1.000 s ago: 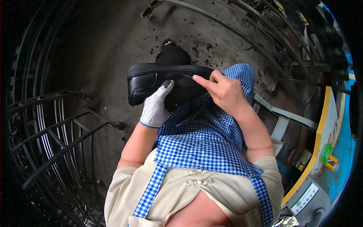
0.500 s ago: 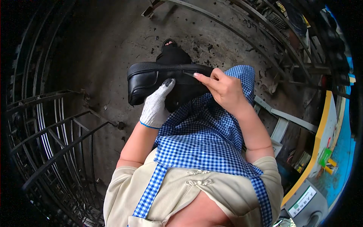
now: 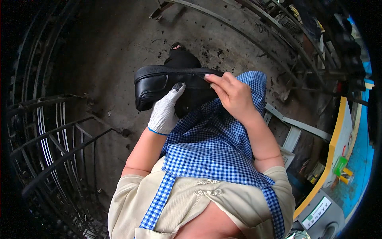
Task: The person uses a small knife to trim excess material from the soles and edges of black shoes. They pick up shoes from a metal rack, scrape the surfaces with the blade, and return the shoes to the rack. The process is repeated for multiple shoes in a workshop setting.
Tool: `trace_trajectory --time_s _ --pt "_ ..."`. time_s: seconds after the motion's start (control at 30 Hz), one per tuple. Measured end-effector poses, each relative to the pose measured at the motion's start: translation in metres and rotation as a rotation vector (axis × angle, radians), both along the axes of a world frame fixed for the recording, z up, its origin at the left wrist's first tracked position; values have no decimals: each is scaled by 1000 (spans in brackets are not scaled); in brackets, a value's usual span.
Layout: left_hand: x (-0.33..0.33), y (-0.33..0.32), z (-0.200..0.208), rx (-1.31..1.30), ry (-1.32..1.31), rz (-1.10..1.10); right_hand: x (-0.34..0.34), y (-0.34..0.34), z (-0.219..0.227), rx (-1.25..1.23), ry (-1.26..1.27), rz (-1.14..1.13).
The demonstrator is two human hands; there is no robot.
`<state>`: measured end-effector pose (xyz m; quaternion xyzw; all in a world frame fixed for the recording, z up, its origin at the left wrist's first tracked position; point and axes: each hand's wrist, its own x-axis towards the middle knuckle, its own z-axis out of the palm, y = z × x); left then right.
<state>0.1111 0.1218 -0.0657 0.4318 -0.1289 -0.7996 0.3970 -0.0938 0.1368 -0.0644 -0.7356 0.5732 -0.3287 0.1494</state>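
A black shoe [image 3: 152, 84] lies sideways over my lap, its toe to the left and its sole edge turned away from me. My left hand [image 3: 165, 113], in a white knit glove with a dark thumb tip, is closed around the shoe's near side, the thumb pressed on its upper. Bare, my right hand [image 3: 234, 93] has its fingers pinched together at the seam between the upper and the sole, towards the heel. Whatever thin thing the fingertips hold is mostly hidden by them. The shoe's heel end is behind the right hand.
A blue checked apron [image 3: 207, 155] covers my lap. Metal racks [image 3: 59, 147] stand at the left, and a curved rail [image 3: 223, 20] crosses the far side. At the right is a yellow-edged workbench [image 3: 336, 139] with a green object [image 3: 340, 166]. Dark scraps litter the concrete floor [image 3: 131, 44].
My right fingertips have shifted slightly along the shoe's seam, and the thin, dark, pointed thing that stuck out from them is now barely visible. The left hand keeps its hold on the shoe.
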Motion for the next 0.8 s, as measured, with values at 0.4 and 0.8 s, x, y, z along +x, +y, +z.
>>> trace_trajectory --time_s 0.4,0.8 --pt "12 19 -26 -710 -590 -301 15 -24 4 -179 161 194" --pt "17 24 -46 -768 -642 -375 20 -27 5 -380 585 293"
